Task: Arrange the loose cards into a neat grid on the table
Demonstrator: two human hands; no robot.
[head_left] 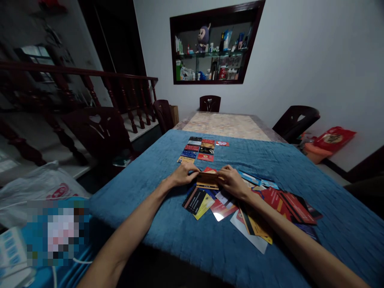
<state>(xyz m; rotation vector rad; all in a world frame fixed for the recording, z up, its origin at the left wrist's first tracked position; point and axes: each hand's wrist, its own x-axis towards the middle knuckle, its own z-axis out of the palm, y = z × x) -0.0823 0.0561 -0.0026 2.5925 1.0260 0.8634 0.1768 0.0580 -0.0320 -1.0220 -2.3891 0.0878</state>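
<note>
A yellow-orange plastic card [207,181] with a dark stripe is pinched at its two sides, between my left hand [185,174] and my right hand [230,181]. It is tilted up over a loose spread of cards. Below it lie a black card [195,202], a yellow card [204,208] and a red-and-white card [222,210]. Under and beside my right forearm are more yellow cards [255,224] and red cards [300,204]. Beyond my hands, several cards [192,148] lie in two neat columns, with a red heart-pattern card [222,143] to their right.
A blue cloth [135,176] covers the near part of the table, with a marbled tabletop [225,122] behind. Dark chairs [210,103] stand around it. At the left are a white plastic bag [39,192] and a power strip [15,252]. A red bag [336,138] sits at the right.
</note>
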